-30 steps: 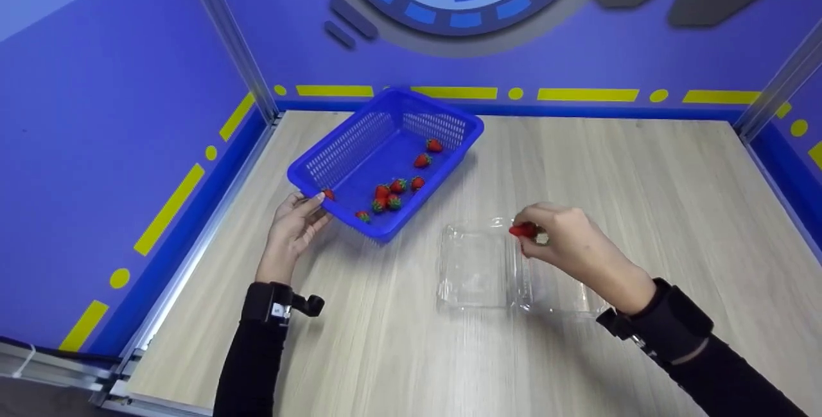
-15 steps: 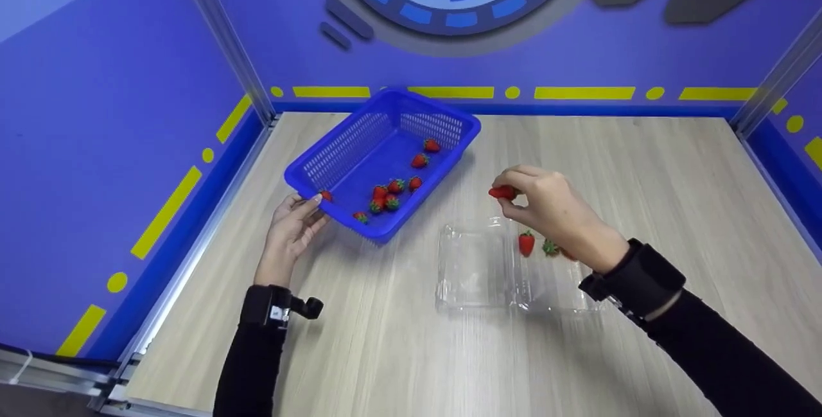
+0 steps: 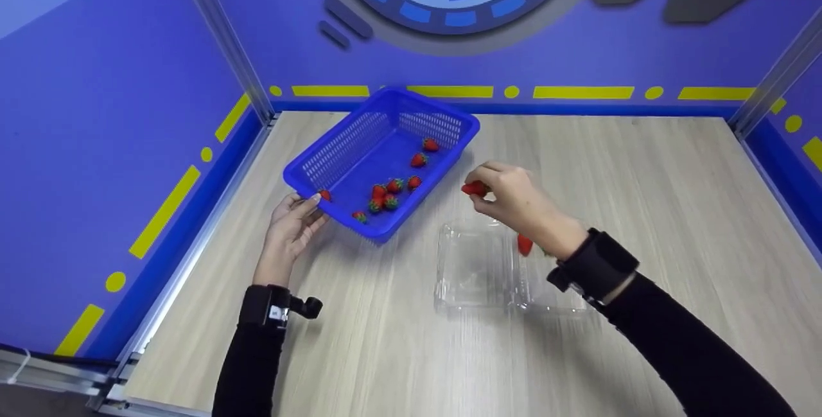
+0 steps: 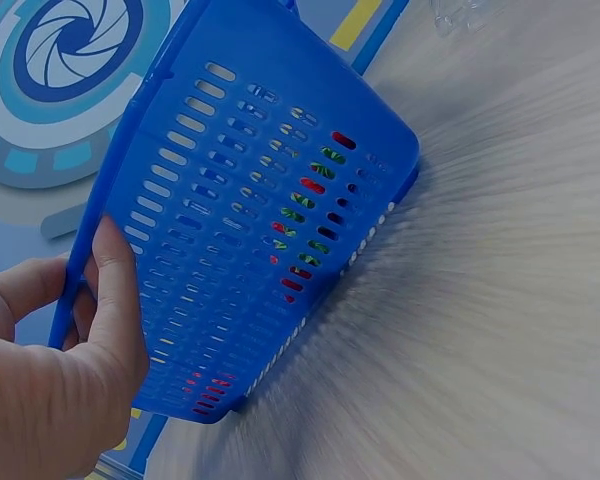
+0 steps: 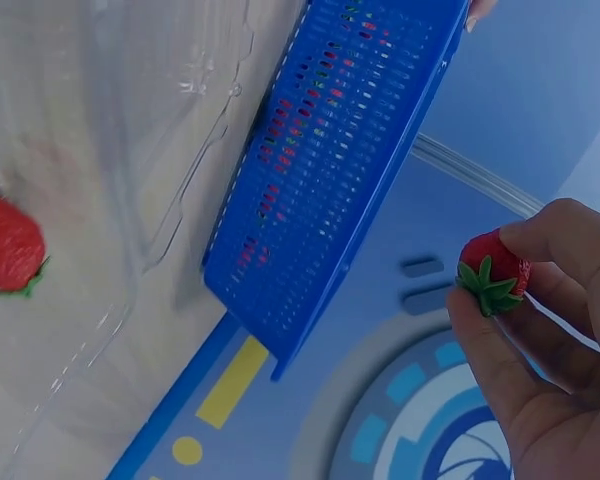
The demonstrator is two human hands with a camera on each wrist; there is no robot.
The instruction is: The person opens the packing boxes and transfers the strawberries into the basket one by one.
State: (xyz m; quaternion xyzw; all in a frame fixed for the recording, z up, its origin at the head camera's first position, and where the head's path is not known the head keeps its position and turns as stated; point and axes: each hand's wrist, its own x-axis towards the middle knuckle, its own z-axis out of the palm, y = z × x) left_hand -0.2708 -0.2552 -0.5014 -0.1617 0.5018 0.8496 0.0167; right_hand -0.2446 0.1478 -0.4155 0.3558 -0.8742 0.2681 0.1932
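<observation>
My left hand (image 3: pixel 289 230) grips the near-left rim of a blue plastic basket (image 3: pixel 363 163), thumb on the rim. In the left wrist view the basket's slotted side (image 4: pixel 230 190) shows bits of red and green behind it. Several strawberries (image 3: pixel 379 204) lie in the basket, mostly along its right side. My right hand (image 3: pixel 523 202) pinches a strawberry (image 3: pixel 474 189) between thumb and fingers, in the air just right of the basket. The right wrist view shows this strawberry's green leaves (image 5: pixel 488 287). Below that hand a clear plastic clamshell box (image 3: pixel 474 269) lies unfolded on the table.
Another strawberry (image 3: pixel 524 244) lies in the clamshell's right half, partly covered by my right forearm. The wood-grain table (image 3: pixel 398 353) is bounded by blue printed panels (image 3: pixel 642 57) at the back and sides.
My right hand has lifted the strawberry from over the clamshell and carried it left and away from me, toward the basket. A strawberry in the clamshell has come into sight. My left hand stays put.
</observation>
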